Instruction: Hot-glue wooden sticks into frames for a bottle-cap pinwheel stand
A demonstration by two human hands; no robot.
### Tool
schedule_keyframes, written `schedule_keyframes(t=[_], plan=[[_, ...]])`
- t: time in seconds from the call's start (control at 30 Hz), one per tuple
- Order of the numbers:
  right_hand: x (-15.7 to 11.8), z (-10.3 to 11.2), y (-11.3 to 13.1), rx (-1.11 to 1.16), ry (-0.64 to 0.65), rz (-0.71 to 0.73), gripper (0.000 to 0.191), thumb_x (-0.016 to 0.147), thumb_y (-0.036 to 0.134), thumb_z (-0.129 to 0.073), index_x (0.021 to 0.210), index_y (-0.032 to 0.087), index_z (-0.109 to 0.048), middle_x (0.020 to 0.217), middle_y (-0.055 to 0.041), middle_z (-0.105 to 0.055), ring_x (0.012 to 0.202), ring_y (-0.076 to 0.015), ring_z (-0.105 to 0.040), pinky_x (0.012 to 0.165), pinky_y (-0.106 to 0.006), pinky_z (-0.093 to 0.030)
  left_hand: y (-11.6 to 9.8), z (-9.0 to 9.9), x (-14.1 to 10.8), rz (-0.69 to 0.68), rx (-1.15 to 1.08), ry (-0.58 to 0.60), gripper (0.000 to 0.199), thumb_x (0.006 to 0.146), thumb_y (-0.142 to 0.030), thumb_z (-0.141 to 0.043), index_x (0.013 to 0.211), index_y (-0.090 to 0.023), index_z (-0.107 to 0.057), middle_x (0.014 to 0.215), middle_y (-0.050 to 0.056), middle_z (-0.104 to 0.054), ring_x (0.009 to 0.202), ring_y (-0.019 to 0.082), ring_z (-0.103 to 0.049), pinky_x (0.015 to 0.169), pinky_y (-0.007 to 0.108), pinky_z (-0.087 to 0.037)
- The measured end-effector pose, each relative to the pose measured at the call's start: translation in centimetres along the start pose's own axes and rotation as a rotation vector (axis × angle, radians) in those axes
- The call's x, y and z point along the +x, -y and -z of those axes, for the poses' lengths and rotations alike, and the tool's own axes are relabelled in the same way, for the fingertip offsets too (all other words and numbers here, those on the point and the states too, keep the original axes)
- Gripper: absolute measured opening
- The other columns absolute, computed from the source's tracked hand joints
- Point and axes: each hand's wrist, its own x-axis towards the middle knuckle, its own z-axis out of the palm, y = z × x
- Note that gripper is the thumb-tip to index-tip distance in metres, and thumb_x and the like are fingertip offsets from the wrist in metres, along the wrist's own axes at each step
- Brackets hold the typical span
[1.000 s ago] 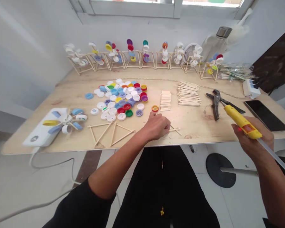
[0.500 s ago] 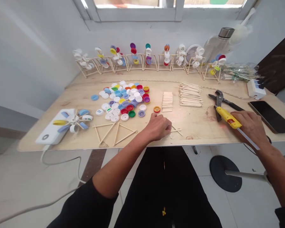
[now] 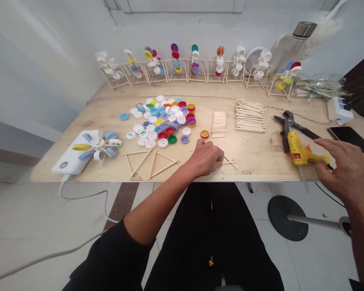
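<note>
My left hand [image 3: 208, 158] is closed at the table's front edge, its fingers pinched over thin wooden sticks [image 3: 230, 162] that cross and poke out on its right side. The hand hides the rest of them. On the right, a yellow glue gun [image 3: 295, 146] rests with its nozzle against the pliers [image 3: 287, 121], its clear glue stick jutting over the table edge. My right hand [image 3: 346, 171] is beside the glue gun's handle, thumb and fingers apart. Left of my left hand lie two triangular stick frames [image 3: 164, 165] [image 3: 136, 152].
Bottle caps [image 3: 162, 125] form a heap at left centre. Short sticks [image 3: 219, 124] and longer sticks [image 3: 250, 115] lie in piles. Cap pinwheels on stick stands [image 3: 195, 76] line the back. A power bank [image 3: 75, 155], phone [image 3: 352, 141] and power adapter [image 3: 339, 110] lie at the sides.
My right hand has let go of the glue gun and moved right. The glue gun now leans on the pliers, turned with its handle to the right. My left hand stays on the sticks.
</note>
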Motion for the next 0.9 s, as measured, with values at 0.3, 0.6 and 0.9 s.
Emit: schedule_keyframes(t=[0.3,0.6,0.9], plan=[[2.7,-2.0,11.7,0.572,0.238,0.188,0.013,0.087,0.025,-0.053,0.096,0.023,-0.063,0.092,-0.0041,-0.068,0.089,-0.0207,-0.06,0.084,-0.039,-0.039,-0.2,-0.3,-0.1,0.014,0.054,-0.016,0.016,0.071,-0.012,-0.049,0.064,-0.018,-0.062,0.07,0.005,-0.066,0.08,0.022,-0.053,0.081,0.04,-0.027],[4.0,-4.0,13.6,0.668,0.413,0.165,0.013,0.087,0.026,-0.053,0.084,0.022,-0.065,0.081,-0.0034,-0.067,0.078,-0.0186,-0.058,0.075,-0.035,-0.038,0.0,-0.6,-0.4,-0.006,0.022,-0.051,0.015,0.075,-0.016,-0.052,0.067,-0.019,-0.064,0.074,0.006,-0.068,0.081,0.022,-0.052,0.08,0.04,-0.026],[3.9,-4.2,13.6,0.71,0.429,0.113,0.012,0.087,0.027,-0.053,0.083,0.022,-0.063,0.08,-0.0036,-0.066,0.078,-0.0194,-0.058,0.076,-0.036,-0.039,1.3,-1.2,-3.5,0.14,-0.166,-0.3,0.015,0.085,-0.023,-0.054,0.079,-0.02,-0.068,0.079,0.002,-0.069,0.083,0.019,-0.056,0.083,0.037,-0.032]])
